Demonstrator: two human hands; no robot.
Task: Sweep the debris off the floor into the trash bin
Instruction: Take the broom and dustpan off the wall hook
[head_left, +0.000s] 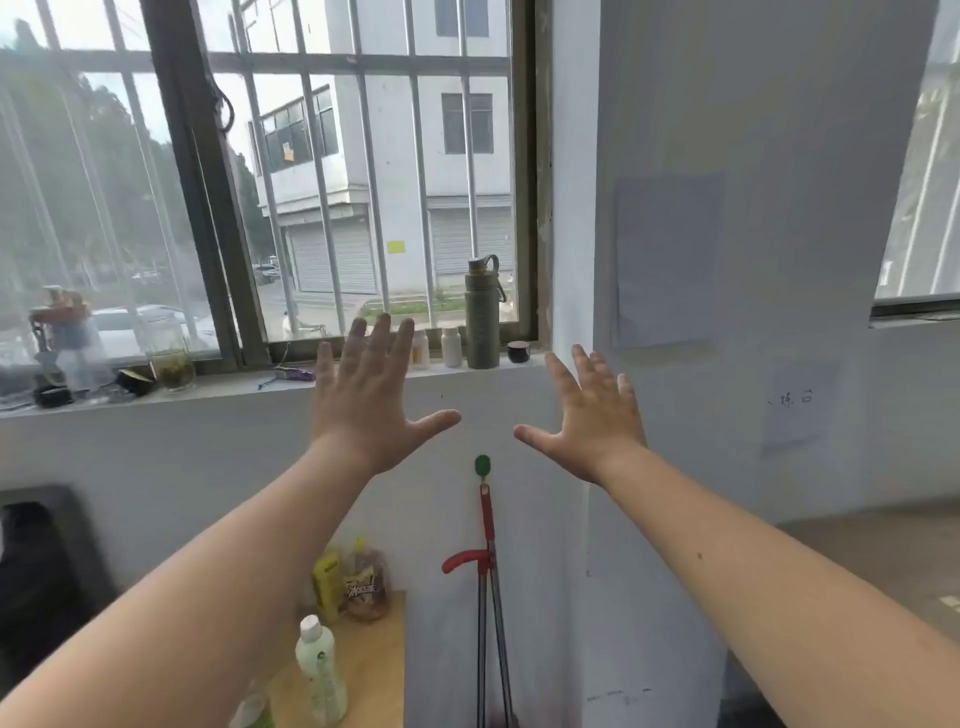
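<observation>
your left hand (363, 400) and right hand (592, 415) are both spread wide, fingers straight, holding nothing, raised before the windowsill (234, 383). the red-handled tool (487, 514) hangs from a green hook (482, 465) on the wall below, between them.

Daylight enters through the barred window (332, 182) and a second window (924, 156) at the right edge. The sky at upper left is washed out to near white. The white wall (779, 104) is lit softly and evenly, without hard shadows. Motion blur smears the fingertips of the left hand (369, 410); the right hand (597, 421) is a little crisper. A dark shape (41, 571) at lower left is heavily blurred. Wide-angle distortion bows the window bars and tilts the sill (156, 397) towards the frame edges.
</observation>
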